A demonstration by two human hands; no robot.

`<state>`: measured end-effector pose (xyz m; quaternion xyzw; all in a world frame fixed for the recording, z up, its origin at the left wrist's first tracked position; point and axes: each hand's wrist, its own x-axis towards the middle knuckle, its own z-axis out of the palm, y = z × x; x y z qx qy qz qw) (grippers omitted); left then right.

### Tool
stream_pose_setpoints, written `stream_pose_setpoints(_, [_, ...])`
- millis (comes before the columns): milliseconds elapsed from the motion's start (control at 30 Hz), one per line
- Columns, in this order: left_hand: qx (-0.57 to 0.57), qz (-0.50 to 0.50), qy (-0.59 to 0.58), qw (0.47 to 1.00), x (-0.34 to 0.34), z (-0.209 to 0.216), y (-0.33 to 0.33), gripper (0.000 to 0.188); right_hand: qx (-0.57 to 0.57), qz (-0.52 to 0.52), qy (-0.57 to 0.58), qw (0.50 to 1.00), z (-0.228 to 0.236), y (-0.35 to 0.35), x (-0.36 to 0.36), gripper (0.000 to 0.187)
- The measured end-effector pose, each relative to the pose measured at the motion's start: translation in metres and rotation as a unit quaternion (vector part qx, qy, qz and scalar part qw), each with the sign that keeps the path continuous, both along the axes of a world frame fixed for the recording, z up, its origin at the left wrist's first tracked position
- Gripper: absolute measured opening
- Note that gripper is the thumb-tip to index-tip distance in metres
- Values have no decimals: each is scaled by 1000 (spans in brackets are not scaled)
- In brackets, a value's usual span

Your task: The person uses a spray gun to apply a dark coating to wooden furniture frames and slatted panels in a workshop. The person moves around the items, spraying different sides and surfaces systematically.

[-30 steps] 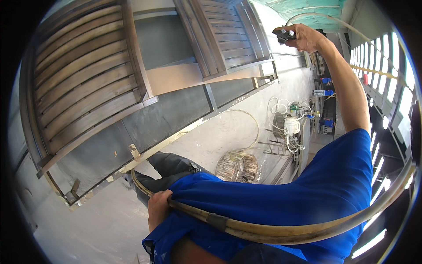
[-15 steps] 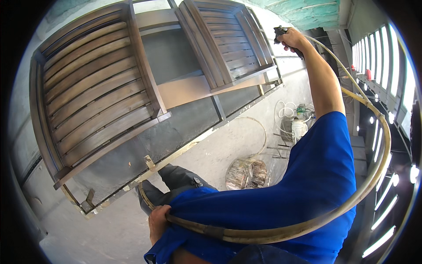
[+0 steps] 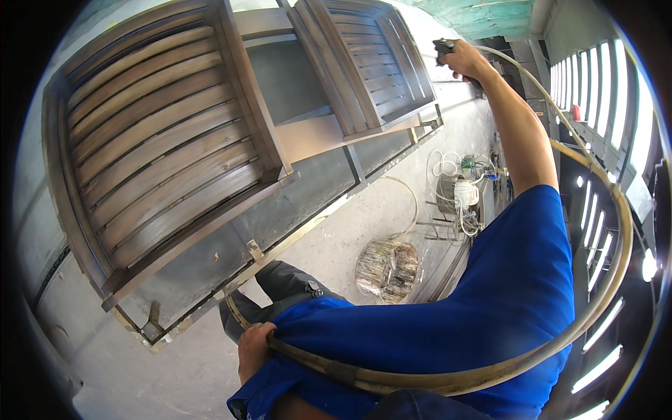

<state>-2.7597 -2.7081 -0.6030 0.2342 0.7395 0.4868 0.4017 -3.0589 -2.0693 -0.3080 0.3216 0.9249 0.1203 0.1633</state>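
A: View's swung; slatted wood frame [image 3: 161, 136] now sits farther right than half a second ago, at 10 o'clock on the tabletop [image 3: 304, 199].
B: Hands?
A: Right hand [image 3: 467, 60], 1 o'clock, clenched round spray gun [image 3: 442, 50]. Left hand [image 3: 255, 346], 7 o'clock, grasping hose [image 3: 448, 380].
B: Progress?
A: Frame's brown throughout, some strips paler. Probably mostly coated; can't tell what's left.
B: Containers?
A: Streaked bucket [image 3: 381, 271], 5 o'clock; white pot [image 3: 465, 193], 3 o'clock. Contents unclear.

Bare right hand [image 3: 465, 60] has swivelled the black pistol-shaped tool [image 3: 442, 47] (I've lost its silver knobs); thin pale hose [image 3: 533, 78] dips lower.
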Motion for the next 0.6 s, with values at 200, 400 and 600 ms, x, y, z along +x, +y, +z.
stream_pose_setpoints(200, [50, 21, 21, 998, 1, -9, -27, 11, 10, -24, -97, 995, 46, -29, 20, 28])
stream_pose_setpoints(400, [75, 7, 49, 996, -21, 20, -59, 10, -135, -50, 90, 986, 97, -172, 100, 25])
stream_pose_setpoints(600, [65, -96, 35, 993, -33, 24, -101, 16, -155, -79, 136, 975, 137, -283, 181, 23])
